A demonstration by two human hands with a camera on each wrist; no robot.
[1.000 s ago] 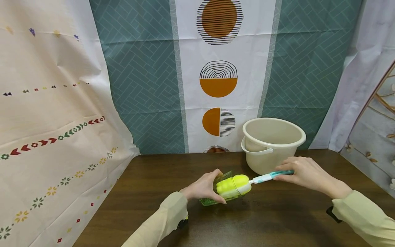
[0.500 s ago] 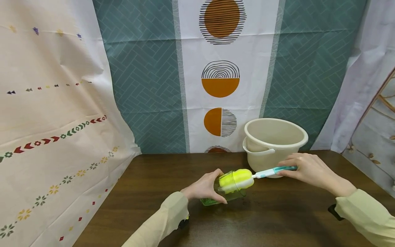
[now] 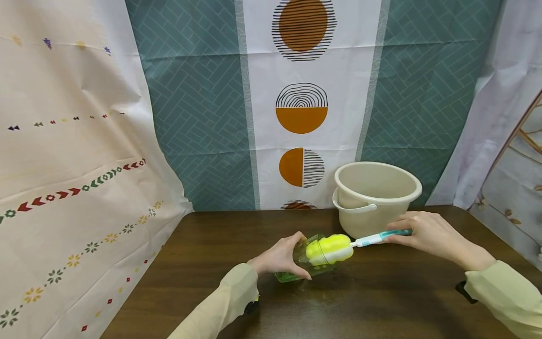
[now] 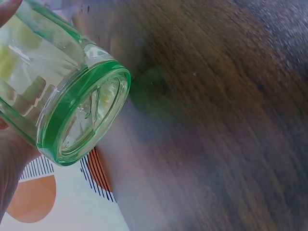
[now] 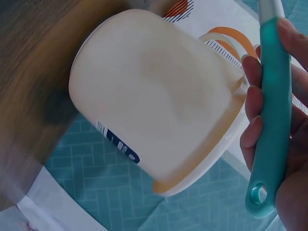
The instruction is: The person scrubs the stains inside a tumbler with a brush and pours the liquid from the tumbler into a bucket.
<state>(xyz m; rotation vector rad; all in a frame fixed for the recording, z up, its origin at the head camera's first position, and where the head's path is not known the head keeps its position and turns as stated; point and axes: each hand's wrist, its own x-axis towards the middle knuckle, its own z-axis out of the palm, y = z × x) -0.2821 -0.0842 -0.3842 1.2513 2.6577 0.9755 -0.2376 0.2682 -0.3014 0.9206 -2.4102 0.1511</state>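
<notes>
My left hand (image 3: pixel 277 255) grips a green-tinted clear glass (image 4: pixel 53 91) lying tilted, its mouth toward the right and its thick base toward the left. My right hand (image 3: pixel 427 238) holds a bottle brush by its teal and white handle (image 5: pixel 274 110), fingers wrapped round it and thumb along the top. The brush's yellow and white sponge head (image 3: pixel 342 246) sits partly inside the glass, with its handle end sticking out past the rim. In the left wrist view, yellow shows blurred through the glass wall.
Behind my right hand a cream bucket (image 3: pixel 360 221) stands at the back right of the brown wooden table (image 3: pixel 237 226), its handle hanging at the front. Patterned cloths (image 3: pixel 195 117) hang behind the table and at both sides.
My right hand has drawn the brush slightly to the right, so more of the sponge head shows outside the glass. My left hand holds the glass nearly still.
</notes>
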